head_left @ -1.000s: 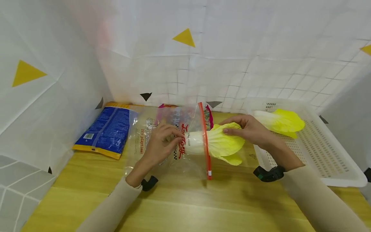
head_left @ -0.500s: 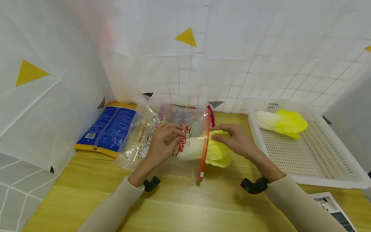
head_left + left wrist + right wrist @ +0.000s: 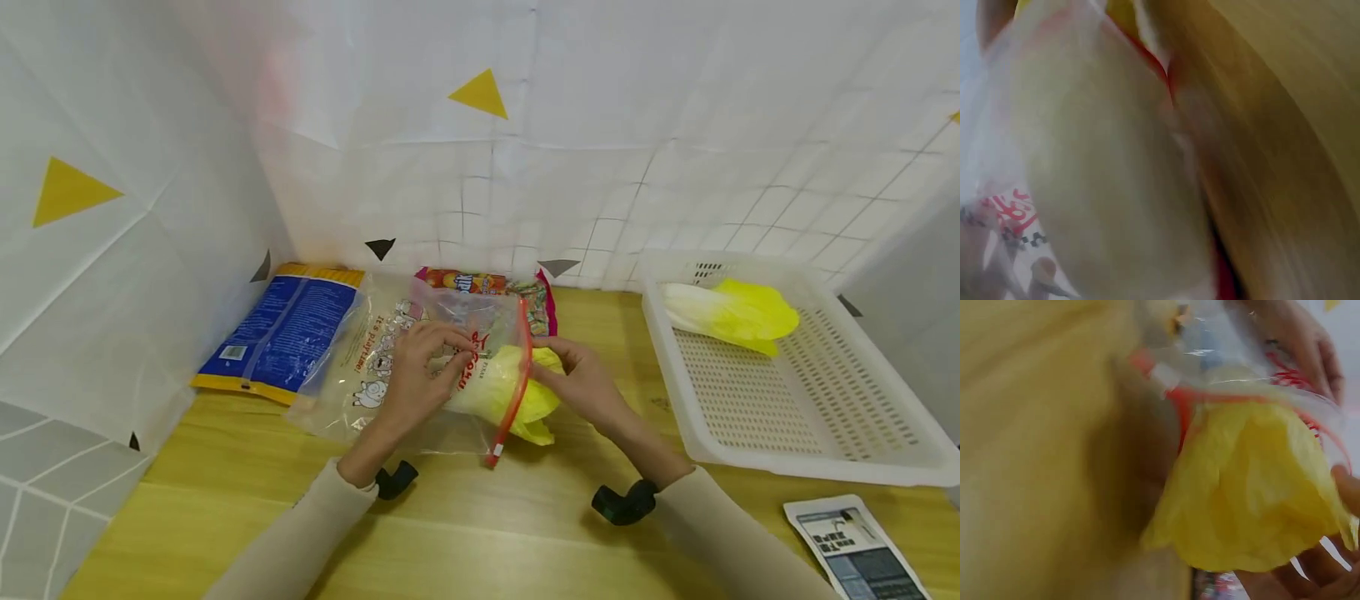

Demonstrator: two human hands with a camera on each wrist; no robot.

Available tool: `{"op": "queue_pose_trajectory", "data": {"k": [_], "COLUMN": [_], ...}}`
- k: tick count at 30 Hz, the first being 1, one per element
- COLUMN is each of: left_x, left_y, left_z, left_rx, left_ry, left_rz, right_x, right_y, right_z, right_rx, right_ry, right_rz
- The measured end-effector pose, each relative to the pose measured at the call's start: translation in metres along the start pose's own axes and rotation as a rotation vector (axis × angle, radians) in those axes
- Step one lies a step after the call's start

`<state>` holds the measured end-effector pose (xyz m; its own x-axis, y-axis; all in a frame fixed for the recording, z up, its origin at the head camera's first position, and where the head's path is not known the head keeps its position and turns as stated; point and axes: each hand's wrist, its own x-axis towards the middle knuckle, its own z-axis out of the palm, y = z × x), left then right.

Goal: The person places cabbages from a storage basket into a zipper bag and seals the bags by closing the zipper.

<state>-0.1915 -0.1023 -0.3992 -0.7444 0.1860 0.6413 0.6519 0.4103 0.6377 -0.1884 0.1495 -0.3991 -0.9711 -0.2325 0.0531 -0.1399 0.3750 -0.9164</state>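
Observation:
A clear zip bag [image 3: 348, 379] with red lettering and cartoon prints has its red zip edge [image 3: 514, 398] towards the right. A napa cabbage [image 3: 536, 404] lies partly inside, pale base inwards, yellow leaves sticking out of the mouth. My left hand [image 3: 423, 375] pinches the bag's upper plastic between thumb and fingers. At the mouth, my right hand [image 3: 592, 387] grips the leafy end, thumb on the near side. In the right wrist view the leaves [image 3: 1250, 487] fan out of the opening. The left wrist view shows the pale base [image 3: 1110, 162] through blurred plastic.
A white perforated basket [image 3: 817, 462] on the right holds another napa cabbage [image 3: 731, 315]. Behind the bag lies a colourful snack packet [image 3: 487, 283], with a blue and yellow packet [image 3: 281, 333] to its left. A grey and white pouch [image 3: 855, 546] lies front right.
My right hand has moved left, pushing the cabbage deeper into the bag. The zip edge has shifted left and tilted. My left hand keeps its pinch in nearly the same place.

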Motion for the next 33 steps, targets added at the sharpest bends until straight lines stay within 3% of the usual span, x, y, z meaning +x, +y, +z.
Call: {"op": "queue_pose_trajectory", "data": {"k": [4, 10, 13, 20, 23, 25, 28, 33], "left_x": [-0.001, 0.001, 0.002, 0.000, 0.000, 0.000, 0.000, -0.001], "left_y": [-0.003, -0.009, -0.010, -0.011, -0.011, -0.011, -0.011, -0.012], "left_z": [0.001, -0.002, -0.003, -0.002, -0.002, -0.002, -0.002, -0.002], "left_rx": [0.009, -0.001, -0.009, -0.013, -0.009, -0.007, -0.002, -0.003], "left_ry": [0.005, 0.022, 0.026, 0.012, 0.014, 0.019, 0.032, 0.048], "left_rz": [-0.029, -0.037, -0.034, -0.023, -0.025, -0.022, -0.016, -0.004], "right_x": [-0.006, -0.016, -0.018, -0.014, -0.009, -0.007, -0.003, 0.001], "right_y": [0.014, 0.024, 0.028, 0.029, 0.027, 0.026, 0.026, 0.032], "right_z": [0.006, 0.000, 0.003, 0.013, 0.012, 0.010, 0.009, 0.018], "right_rx": [0.040, 0.214, 0.263, 0.326, 0.412, 0.493, 0.541, 0.401], "right_ry": [-0.098, -0.185, -0.133, 0.090, 0.168, 0.178, 0.115, -0.065], "right_rz": [0.022, 0.079, 0.118, 0.177, 0.161, 0.134, 0.080, -0.048]}}
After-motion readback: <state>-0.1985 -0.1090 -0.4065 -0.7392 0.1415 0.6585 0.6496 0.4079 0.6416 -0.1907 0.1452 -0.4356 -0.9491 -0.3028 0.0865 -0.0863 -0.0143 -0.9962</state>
